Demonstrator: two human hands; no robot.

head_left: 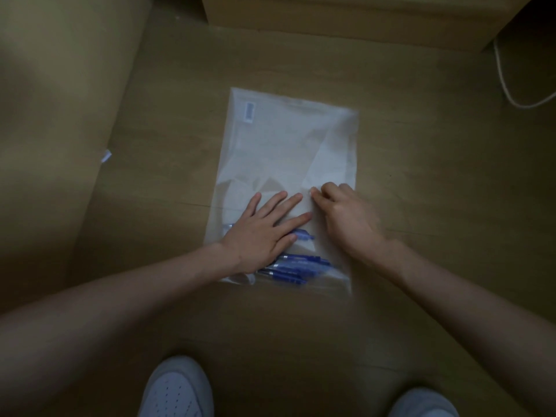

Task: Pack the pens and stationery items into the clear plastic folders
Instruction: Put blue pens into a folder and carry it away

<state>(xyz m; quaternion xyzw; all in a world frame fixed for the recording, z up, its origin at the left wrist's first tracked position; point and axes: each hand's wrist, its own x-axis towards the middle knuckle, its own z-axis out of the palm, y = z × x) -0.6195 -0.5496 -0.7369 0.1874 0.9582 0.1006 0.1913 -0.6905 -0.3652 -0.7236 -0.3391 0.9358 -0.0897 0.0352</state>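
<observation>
A clear plastic folder [285, 145] lies flat on the wooden floor in the middle of the head view, with a small barcode label at its far left corner. Several blue pens [296, 266] lie inside its near end. My left hand [264, 230] presses flat on the folder with straight, spread fingers, partly covering the pens. Just to its right, my right hand [343, 212] rests on the folder with curled fingers, the thumb and fingertips pinching the plastic near the middle.
A wooden cabinet [346, 16] stands at the far edge, and a white cable [508, 88] curves on the floor at the far right. A small pale scrap [106, 155] lies to the left. My two white shoes [177, 389] show at the bottom.
</observation>
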